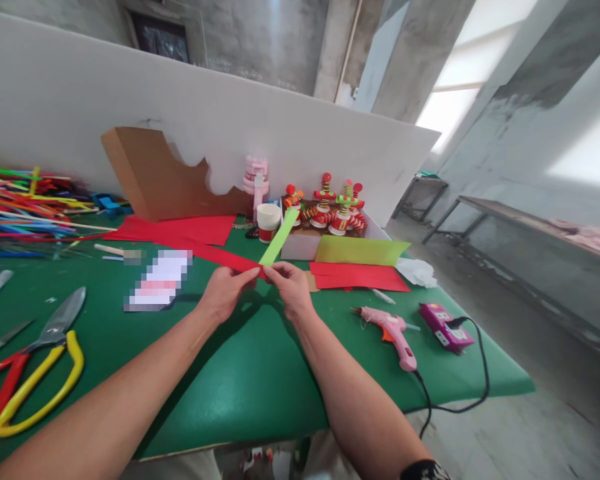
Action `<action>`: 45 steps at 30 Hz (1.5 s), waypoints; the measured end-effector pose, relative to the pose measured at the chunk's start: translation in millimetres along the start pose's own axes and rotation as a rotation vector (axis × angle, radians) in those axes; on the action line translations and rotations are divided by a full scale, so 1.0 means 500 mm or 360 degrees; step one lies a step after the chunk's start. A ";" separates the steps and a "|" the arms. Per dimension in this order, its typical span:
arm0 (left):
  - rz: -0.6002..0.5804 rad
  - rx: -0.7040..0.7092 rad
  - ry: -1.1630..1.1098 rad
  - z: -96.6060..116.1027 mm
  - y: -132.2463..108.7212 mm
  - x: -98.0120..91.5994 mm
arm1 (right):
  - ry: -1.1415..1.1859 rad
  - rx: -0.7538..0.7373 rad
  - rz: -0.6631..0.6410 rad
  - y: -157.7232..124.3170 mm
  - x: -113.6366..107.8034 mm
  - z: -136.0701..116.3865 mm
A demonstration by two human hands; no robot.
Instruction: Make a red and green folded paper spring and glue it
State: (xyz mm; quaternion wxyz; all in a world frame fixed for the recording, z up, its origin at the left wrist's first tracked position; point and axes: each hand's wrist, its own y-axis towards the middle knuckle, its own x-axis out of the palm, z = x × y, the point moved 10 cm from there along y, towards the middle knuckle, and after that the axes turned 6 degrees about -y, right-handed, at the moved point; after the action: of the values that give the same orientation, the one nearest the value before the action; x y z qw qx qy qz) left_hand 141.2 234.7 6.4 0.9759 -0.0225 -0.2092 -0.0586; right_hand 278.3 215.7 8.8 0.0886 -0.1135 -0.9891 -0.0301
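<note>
Above the middle of the green table, my left hand [226, 292] pinches the end of a long red paper strip [215, 254], which stretches away to the upper left. Close beside it, my right hand [291, 288] pinches a lime-green paper strip [280, 239] that points up and away. The two strips meet at an angle between my fingertips, where the red end lies at the base of the green one. Whether they are stuck together there I cannot tell. Beyond the strips stands a stack of paper cups [269, 223].
A pink glue gun [390, 333] and purple power socket [446, 327] with a black cord lie right. Scissors [40, 360] rest left, below colourful pipe cleaners [25, 210]. A white box [300, 246] holds several paper-cup figures. Red sheets [360, 277] and brown cardboard [150, 180] are nearby.
</note>
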 end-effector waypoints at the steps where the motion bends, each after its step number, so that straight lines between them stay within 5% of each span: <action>1: -0.0036 -0.0023 -0.0006 -0.001 -0.001 0.007 | 0.0036 -0.0004 0.0030 0.000 -0.001 0.002; 15: -0.0177 -0.0063 0.0178 -0.005 0.000 0.016 | 0.0142 0.0103 0.0003 0.004 0.001 0.025; 21: -0.0093 0.0040 0.0355 0.012 -0.003 0.013 | 0.0148 0.0109 0.0048 0.002 -0.002 0.023; 34: -0.0217 -0.0005 0.0530 0.033 -0.004 0.022 | 0.0164 0.0122 0.0216 0.025 -0.065 0.003; 45: -0.0339 -0.0065 0.0805 0.032 0.014 -0.014 | 0.0436 -0.0001 0.0455 0.042 -0.174 -0.068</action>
State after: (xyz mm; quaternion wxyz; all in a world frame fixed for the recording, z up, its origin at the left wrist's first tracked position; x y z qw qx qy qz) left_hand 129.1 243.4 17.8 0.9847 -0.0048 0.0412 -0.1690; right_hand 372.4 214.5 27.1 0.2256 -0.2477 -0.9416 -0.0326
